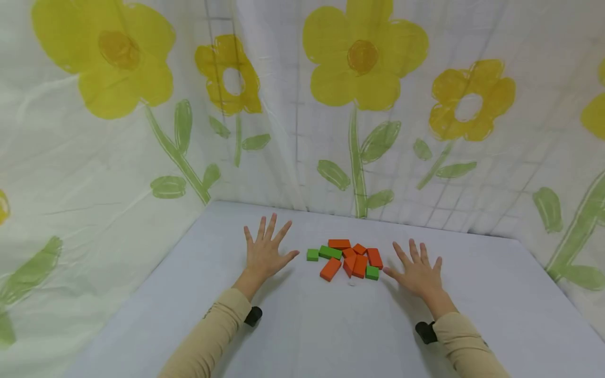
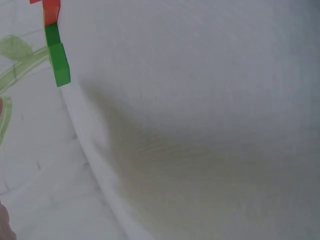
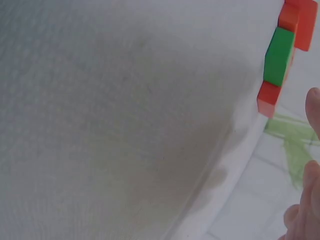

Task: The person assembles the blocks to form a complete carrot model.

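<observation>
Blocks (image 1: 360, 266) are being flanked by left hand (image 1: 264, 255) and right hand (image 1: 419, 276), fingers (image 1: 271, 227) spread apart, nudging ideally being avoided.

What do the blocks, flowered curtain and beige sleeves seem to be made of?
Orange blocks and green blocks: smooth, perhaps painted wood or plastic; colour is even, edges crisp. Flowered curtain: probably thin plastic or fabric, given its slight sheen and creases. Beige sleeves: likely soft matte cloth, bunched in folds.
</observation>
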`<control>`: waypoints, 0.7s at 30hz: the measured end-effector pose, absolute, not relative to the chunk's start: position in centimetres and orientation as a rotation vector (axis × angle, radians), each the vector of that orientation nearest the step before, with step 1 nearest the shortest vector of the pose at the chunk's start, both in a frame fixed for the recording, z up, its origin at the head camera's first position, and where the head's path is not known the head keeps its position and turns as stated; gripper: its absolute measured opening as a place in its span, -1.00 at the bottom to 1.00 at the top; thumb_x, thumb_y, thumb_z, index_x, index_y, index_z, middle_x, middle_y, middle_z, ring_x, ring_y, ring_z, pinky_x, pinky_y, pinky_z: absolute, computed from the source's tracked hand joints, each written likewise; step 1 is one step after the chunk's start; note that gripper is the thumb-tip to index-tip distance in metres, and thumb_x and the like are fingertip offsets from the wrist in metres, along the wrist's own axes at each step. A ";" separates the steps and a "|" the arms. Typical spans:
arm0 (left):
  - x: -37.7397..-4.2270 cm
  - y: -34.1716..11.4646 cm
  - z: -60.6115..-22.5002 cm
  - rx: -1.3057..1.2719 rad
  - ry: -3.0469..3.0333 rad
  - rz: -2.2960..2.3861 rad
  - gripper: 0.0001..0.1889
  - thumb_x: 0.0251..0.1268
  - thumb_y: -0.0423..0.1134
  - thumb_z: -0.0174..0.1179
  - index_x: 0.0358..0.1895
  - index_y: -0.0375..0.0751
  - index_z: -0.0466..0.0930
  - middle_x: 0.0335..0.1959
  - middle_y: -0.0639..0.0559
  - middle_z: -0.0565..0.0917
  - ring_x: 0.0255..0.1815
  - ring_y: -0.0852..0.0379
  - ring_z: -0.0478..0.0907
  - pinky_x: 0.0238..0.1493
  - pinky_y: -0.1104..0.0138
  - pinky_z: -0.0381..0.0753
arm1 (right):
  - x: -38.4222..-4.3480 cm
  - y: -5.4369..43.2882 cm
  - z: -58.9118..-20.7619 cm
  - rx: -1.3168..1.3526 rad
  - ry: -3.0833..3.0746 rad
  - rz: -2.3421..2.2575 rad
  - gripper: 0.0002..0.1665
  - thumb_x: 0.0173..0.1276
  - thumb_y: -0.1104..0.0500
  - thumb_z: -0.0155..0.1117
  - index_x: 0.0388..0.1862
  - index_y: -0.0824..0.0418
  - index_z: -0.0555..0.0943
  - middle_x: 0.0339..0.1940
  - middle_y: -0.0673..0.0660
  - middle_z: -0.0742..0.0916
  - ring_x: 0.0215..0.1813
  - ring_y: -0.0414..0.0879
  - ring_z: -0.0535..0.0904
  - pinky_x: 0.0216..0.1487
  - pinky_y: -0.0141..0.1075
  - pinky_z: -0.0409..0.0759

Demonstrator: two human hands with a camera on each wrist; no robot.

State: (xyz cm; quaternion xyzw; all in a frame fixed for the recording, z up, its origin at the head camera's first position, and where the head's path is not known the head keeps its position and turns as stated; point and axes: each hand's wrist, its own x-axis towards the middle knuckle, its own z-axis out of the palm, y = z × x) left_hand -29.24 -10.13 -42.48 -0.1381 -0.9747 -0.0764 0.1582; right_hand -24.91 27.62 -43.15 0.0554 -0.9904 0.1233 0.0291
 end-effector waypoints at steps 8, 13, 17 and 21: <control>-29.2 -9.7 -42.2 -0.614 -2.784 -0.312 -0.20 0.27 0.26 0.13 0.51 0.04 0.16 0.56 -0.10 0.02 0.55 -0.16 -0.13 0.32 -0.35 -0.26 | -24.9 27.5 -42.8 0.258 -3.038 0.430 -0.08 0.41 -0.23 0.10 0.53 0.27 0.12 0.48 0.48 0.14 0.47 0.46 -0.07 0.26 0.47 -0.15; -29.0 -8.3 -41.4 -1.101 -2.873 -0.491 -0.35 0.26 -0.08 0.27 0.38 -0.24 0.37 0.47 -0.13 0.25 0.51 -0.14 0.05 0.37 -0.20 0.01 | -24.9 27.6 -42.5 0.377 -3.038 0.524 -0.31 0.38 0.15 0.24 0.36 0.48 0.31 0.29 0.51 0.45 0.31 0.44 0.30 0.24 0.27 0.25; -29.0 -6.5 -41.0 -1.227 -3.012 -0.601 -0.45 0.19 -0.27 0.32 0.29 -0.22 0.48 0.37 -0.11 0.41 0.40 -0.09 0.26 0.34 0.02 0.25 | -25.1 28.0 -43.0 0.403 -3.012 0.627 -0.58 0.30 0.36 0.22 0.11 0.54 0.52 0.02 0.45 0.64 0.03 0.30 0.58 0.04 0.06 0.53; -29.6 -4.6 -41.0 -1.218 -3.115 -0.547 -0.45 0.16 -0.35 0.33 0.27 -0.16 0.50 0.31 -0.06 0.47 0.35 -0.03 0.33 0.33 0.11 0.29 | -25.0 28.3 -43.3 0.376 -2.992 0.779 -0.66 0.20 0.46 0.18 -0.02 0.53 0.60 -0.14 0.36 0.71 -0.17 0.16 0.64 -0.14 -0.03 0.60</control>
